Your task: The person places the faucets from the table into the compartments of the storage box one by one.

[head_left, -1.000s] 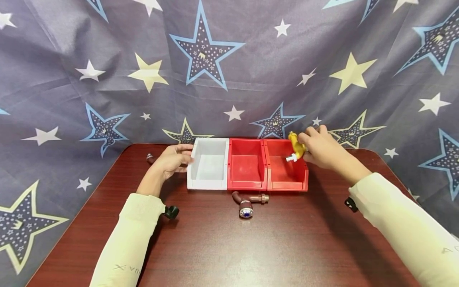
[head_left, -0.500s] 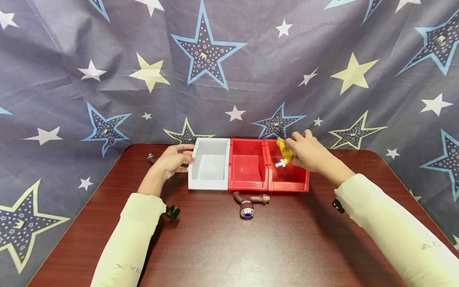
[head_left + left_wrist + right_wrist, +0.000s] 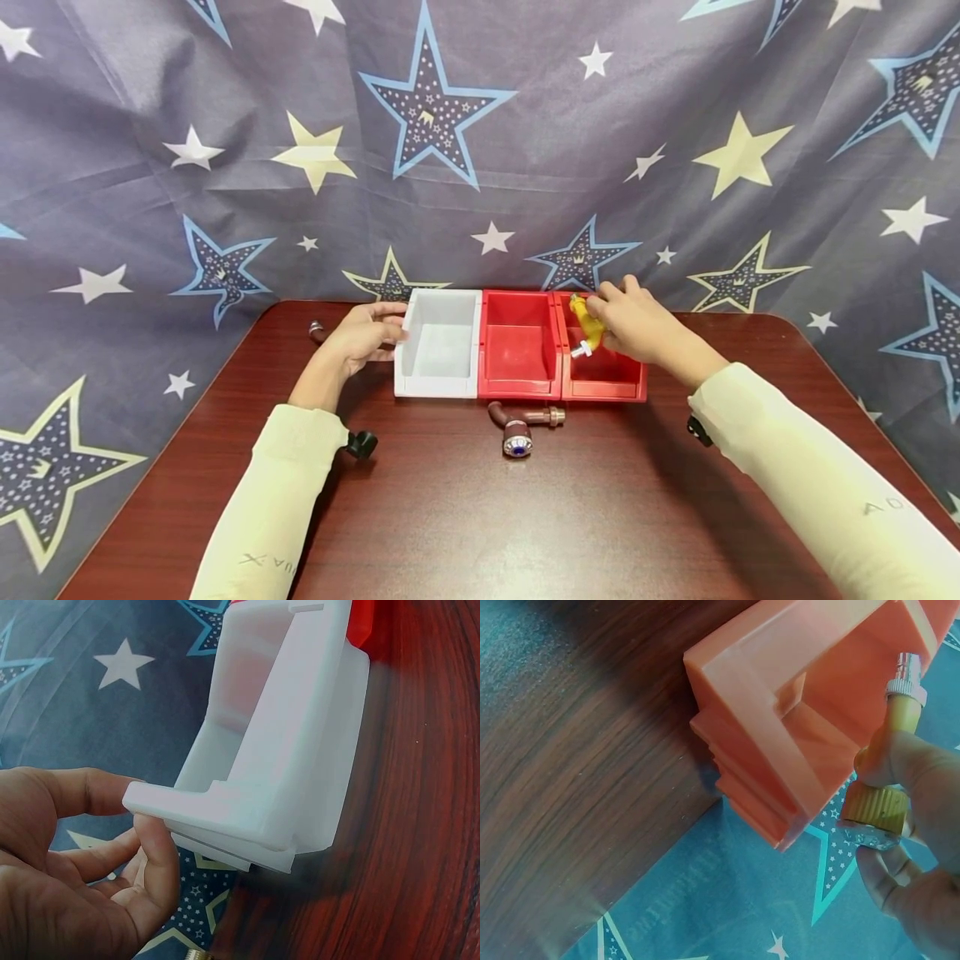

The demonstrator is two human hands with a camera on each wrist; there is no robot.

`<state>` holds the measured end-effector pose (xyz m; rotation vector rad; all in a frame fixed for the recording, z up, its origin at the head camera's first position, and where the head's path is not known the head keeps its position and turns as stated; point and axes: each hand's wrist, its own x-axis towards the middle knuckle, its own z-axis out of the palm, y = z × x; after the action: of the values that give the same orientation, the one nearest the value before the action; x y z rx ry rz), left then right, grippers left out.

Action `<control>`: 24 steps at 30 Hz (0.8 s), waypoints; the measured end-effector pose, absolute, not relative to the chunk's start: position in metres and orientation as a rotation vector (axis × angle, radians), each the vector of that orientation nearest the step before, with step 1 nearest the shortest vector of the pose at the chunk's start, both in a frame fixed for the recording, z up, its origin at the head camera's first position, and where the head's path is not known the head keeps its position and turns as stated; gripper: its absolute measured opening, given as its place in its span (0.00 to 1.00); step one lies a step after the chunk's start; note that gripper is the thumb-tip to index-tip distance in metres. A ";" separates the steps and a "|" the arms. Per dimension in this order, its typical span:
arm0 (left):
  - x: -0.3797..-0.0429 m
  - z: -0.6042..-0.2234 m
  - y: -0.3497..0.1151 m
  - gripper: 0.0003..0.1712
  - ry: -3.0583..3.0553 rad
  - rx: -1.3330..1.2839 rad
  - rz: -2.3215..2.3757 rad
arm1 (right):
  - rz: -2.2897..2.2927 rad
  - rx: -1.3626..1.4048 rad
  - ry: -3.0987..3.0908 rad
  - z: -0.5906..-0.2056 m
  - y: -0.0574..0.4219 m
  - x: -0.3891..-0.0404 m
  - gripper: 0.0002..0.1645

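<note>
The right hand's grip holds a yellow tap over the rightmost red bin; whether they touch is hard to judge. The left hand's grip pinches the white bin by its rim. A brown tap lies on the tabletop.

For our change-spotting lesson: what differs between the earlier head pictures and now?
The right hand carried the yellow tap leftward and lower in view, further over the right red bin. The left hand holding the white bin and the nearer brown tap stayed put.
</note>
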<state>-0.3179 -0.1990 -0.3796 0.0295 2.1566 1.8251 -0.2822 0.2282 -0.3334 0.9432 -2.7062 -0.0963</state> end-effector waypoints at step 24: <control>-0.317 -0.379 -0.198 0.39 2.161 0.022 1.815 | -0.114 1.086 -2.797 -0.352 0.220 -0.295 0.20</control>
<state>-0.3172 -0.1984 -0.3787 0.0220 2.1606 1.8154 -0.2953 0.2203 -0.3519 1.0865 -2.7972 -0.1140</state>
